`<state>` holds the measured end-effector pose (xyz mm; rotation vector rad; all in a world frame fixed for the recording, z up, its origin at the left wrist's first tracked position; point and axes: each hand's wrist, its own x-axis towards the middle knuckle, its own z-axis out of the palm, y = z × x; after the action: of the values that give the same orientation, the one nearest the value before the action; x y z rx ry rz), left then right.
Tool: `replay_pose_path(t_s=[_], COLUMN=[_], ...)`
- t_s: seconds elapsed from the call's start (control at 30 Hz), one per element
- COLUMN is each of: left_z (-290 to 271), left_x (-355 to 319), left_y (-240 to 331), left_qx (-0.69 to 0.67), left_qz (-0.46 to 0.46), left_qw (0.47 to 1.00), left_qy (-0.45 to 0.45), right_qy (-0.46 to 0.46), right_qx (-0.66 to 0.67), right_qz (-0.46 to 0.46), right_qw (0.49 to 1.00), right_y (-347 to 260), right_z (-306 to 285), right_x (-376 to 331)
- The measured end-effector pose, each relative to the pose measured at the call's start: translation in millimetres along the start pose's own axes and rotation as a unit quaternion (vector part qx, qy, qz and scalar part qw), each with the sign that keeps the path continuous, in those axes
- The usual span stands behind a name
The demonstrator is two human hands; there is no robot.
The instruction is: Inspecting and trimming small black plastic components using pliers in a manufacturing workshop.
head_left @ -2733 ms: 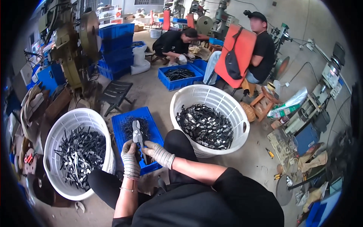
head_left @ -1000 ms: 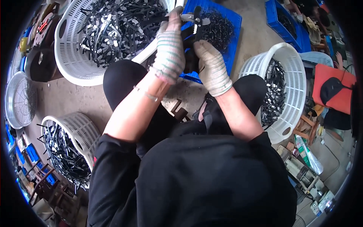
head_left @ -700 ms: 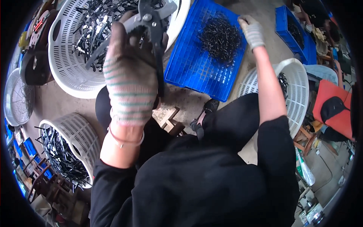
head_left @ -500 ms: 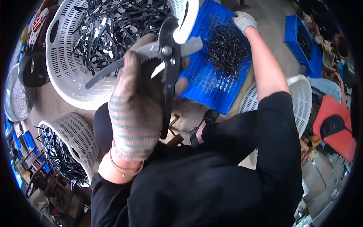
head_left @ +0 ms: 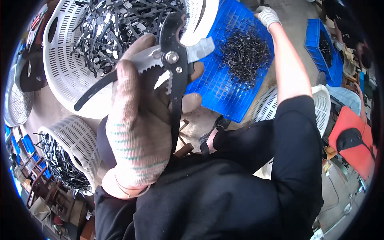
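Note:
My left hand (head_left: 140, 116), in a striped knit glove, is closed around a ratchet cutter (head_left: 179, 66) and holds it up close to view. The cutter has a black hooked jaw, a silver toothed blade, rivets and two black handles spread apart. My right hand (head_left: 268, 17), gloved too, reaches out to the far right corner of a blue plastic crate (head_left: 222, 102). Its fingers are curled at the crate's rim; the fingertips are partly hidden. A heap of small thin dark parts (head_left: 245, 56) lies in the crate.
A big white slotted basket (head_left: 64, 76) full of similar cutters stands at the far left. A smaller white basket (head_left: 78, 138) of dark parts sits at lower left. Another white basket (head_left: 322, 108), a blue crate (head_left: 314, 48) and a red seat (head_left: 352, 140) are at right.
The cutter in my left hand has turned slightly, showing more of its toothed blade. My right hand and the blue crate's far corner have shifted a little to the right.

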<state>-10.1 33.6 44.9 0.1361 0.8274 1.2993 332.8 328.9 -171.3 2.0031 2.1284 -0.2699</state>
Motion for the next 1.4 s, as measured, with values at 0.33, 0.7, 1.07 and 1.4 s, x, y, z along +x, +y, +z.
replay_pose_path(t_s=[0.33, 0.7, 1.07, 1.4], left_z=[1.0, -22.7, -9.7, -3.0], left_x=[-2.0, 26.3, 19.7, 19.5], left_y=[-24.2, -54.5, -62.8, -84.9], left_qx=[0.009, -0.001, 0.025, -0.008], left_qz=[0.071, 0.038, 0.019, -0.032], left_qw=[0.995, 0.997, 0.998, 0.994], left_qy=[-0.072, -0.063, -0.050, -0.106], right_qy=[0.243, 0.168, 0.279, 0.273], right_qx=[0.372, 0.172, 0.314, 0.628], right_qz=[0.108, 0.116, 0.306, 0.121], right_qw=[0.889, 0.964, 0.854, 0.719], right_y=[-16.3, -73.9, -32.5, -109.2], right_z=[-51.0, 23.2, -5.8, -92.2], right_x=[-210.7, -274.7, -234.4, -340.5])
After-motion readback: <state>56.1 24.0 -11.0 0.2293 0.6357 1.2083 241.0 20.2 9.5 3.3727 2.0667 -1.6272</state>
